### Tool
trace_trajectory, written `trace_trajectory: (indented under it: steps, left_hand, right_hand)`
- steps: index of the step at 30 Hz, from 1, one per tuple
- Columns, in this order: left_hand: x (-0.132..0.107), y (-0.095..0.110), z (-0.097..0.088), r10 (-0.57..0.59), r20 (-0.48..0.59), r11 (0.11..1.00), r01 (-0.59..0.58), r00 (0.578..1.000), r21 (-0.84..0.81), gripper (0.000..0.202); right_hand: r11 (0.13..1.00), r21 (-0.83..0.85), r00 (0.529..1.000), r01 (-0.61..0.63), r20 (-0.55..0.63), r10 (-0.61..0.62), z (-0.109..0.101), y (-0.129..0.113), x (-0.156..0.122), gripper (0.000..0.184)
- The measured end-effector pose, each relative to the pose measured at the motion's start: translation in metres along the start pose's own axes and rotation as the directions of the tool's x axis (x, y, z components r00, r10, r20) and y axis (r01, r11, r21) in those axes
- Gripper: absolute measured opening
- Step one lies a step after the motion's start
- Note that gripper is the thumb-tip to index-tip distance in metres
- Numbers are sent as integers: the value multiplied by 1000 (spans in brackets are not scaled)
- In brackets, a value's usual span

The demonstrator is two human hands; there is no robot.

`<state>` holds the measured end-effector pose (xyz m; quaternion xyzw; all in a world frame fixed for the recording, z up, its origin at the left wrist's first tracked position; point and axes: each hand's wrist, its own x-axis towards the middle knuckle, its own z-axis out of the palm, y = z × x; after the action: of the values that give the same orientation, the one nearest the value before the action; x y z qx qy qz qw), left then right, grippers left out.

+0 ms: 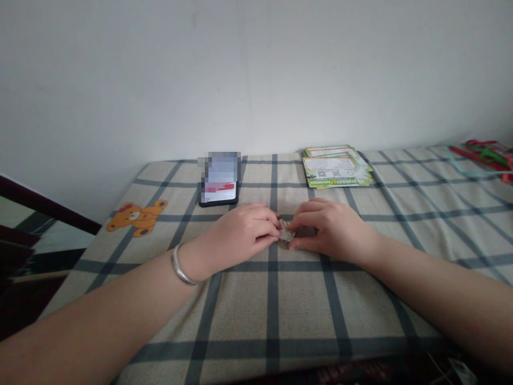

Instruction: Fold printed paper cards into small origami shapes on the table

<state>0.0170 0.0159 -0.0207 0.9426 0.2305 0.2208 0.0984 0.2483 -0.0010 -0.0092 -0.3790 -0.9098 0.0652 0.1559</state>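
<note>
Both my hands rest on a checked cloth (248, 299) and meet in the middle. My left hand (240, 232) and my right hand (326, 230) are closed in pinches on a small folded paper piece (286, 233) held between their fingertips just above the cloth. Most of the piece is hidden by my fingers. A silver bangle (181, 266) circles my left wrist.
A phone (219, 179) lies screen up behind my left hand. A stack of green printed cards (335, 167) sits behind my right hand. Red and green items (487, 154) lie at the far right. A bear print (137, 217) marks the cloth's left. A white wall stands behind.
</note>
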Motion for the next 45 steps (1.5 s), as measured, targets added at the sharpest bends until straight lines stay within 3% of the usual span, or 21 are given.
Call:
trace_trajectory:
  steps: [9,16,21,29,33,38,45]
  left_hand:
    - [-2,1,1,-14,-8,999,14,1000,51,15]
    - [-1,1,0,-23,-1,998,23,1000,60,12]
    - [-1,2,4,-83,-29,995,85,996,46,9]
    - [-3,7,9,-174,-56,979,179,983,97,27]
    - [-3,5,8,-205,-49,978,207,977,25,25]
    - [1,7,7,-261,-116,964,253,958,-80,19]
    - [2,10,5,-323,-138,934,292,936,-206,9]
  right_hand:
    - [999,27,1000,-24,-19,24,2,-2,3,21]
    - [989,0,988,-148,-43,148,5,-2,3,33]
    - [991,-5,991,-137,-1,136,4,-3,5,33]
    - [993,-24,993,-113,-24,113,6,-2,4,33]
    - [994,18,994,-109,-28,110,7,-1,4,33]
    - [995,57,996,-83,-32,85,6,-1,5,31]
    - [988,149,998,38,34,-43,4,-1,6,24]
